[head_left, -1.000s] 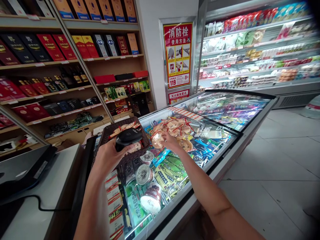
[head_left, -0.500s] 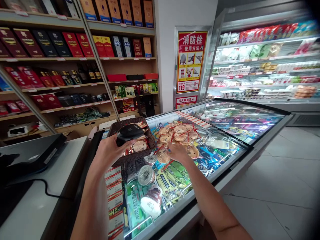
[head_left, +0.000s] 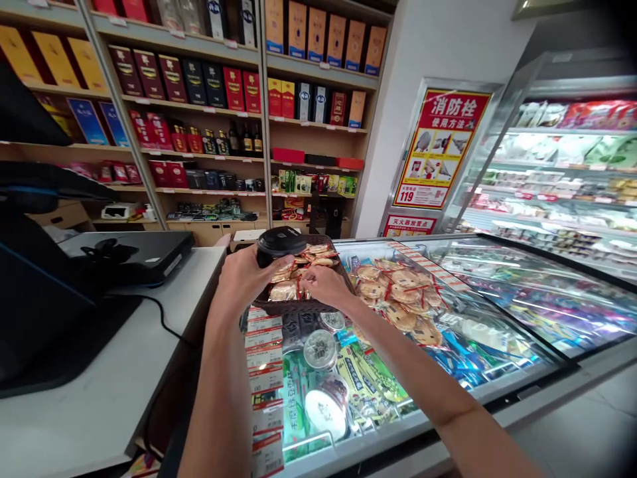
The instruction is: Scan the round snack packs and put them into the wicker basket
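Note:
My left hand [head_left: 247, 271] is closed around a black object with a rounded, glossy top [head_left: 281, 243], held over the left side of a dark brown woven basket [head_left: 293, 306]. Inside the basket lie several round biscuits in clear wrappers with red edges. Reaching in from the right, my right hand [head_left: 324, 284] has its fingers curled on a wrapped biscuit [head_left: 286, 290]; the fingertips are partly hidden among the packets. Right of the basket, a pile of similar wrapped biscuits [head_left: 398, 289] lies on the glass top of a chest freezer [head_left: 520, 393].
Ice cream tubs [head_left: 320, 349] and colourful packs show through the freezer glass. At left is a white counter [head_left: 74, 425] with a flat black device [head_left: 149, 255] and cable. Shelves of boxed bottles [head_left: 213, 89] stand behind; a lit refrigerated display [head_left: 562, 166] is at right.
My right hand has moved left from the biscuit pile on the glass into the basket. My left hand still holds the black object. The view has turned left.

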The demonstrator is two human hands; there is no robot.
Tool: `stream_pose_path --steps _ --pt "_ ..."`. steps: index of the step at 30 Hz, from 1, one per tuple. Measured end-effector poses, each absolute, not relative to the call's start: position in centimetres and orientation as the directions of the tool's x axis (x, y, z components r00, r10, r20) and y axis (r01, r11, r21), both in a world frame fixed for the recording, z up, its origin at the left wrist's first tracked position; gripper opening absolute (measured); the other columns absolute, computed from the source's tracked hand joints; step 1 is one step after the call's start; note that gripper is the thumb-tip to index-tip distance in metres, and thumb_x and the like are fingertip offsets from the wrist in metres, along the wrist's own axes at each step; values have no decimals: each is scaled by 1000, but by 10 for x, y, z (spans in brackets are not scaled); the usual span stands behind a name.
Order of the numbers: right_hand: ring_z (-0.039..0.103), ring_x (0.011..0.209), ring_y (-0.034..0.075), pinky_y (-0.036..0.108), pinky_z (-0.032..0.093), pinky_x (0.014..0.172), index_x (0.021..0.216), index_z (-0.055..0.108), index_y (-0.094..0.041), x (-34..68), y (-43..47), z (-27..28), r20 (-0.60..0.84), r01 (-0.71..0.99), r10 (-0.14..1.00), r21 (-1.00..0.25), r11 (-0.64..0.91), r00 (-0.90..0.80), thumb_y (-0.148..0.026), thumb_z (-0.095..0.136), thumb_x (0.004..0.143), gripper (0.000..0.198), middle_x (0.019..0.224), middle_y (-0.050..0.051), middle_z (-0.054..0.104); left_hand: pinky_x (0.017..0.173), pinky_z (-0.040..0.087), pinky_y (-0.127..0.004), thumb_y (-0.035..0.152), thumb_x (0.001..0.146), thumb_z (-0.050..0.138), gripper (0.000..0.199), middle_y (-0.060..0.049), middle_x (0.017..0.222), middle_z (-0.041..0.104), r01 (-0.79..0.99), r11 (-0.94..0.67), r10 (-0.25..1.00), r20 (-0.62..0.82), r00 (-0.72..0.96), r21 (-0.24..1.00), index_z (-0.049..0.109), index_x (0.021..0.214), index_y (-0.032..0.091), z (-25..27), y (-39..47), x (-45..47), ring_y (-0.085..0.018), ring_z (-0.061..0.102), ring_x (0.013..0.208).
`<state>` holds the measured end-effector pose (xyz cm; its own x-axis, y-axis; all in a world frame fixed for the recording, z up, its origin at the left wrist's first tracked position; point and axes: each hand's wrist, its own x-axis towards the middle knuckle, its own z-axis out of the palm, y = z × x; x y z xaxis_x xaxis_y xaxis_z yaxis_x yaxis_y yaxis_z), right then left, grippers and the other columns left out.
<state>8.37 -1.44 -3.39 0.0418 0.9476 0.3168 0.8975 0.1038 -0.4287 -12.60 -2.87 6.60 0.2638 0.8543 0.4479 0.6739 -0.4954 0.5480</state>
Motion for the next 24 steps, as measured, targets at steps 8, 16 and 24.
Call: stream_pose_path --steps 8,16,24 --pt "58 119 37 41 46 95 124 59 -12 35 47 -53 69 959 998 -282 21 -2 -53 78 69 71 128 20 62 63 39 -28 72 77 58 53 -4 82 74 567 -511 855 453 254 646 72 88 22 65 -34 -145 -23 65 76" --pt "65 91 26 32 47 77 90 68 -17 53 48 -71 244 765 962 -641 63 126 -41 75 73 30 93 9 71 62 39 -28 69 77 60 49 -4 79 74 545 -507 857 460 233 668 73 85 23 63 -32 -145 -25 67 79" --pt "54 66 15 25 36 61 73 59 -19 59 39 -64 221 638 953 -769 40 207 -20 69 64 13 70 -3 60 63 40 -27 71 76 61 51 -3 76 73 541 -518 851 464 246 662 72 82 21 64 -32 -136 -23 66 75"
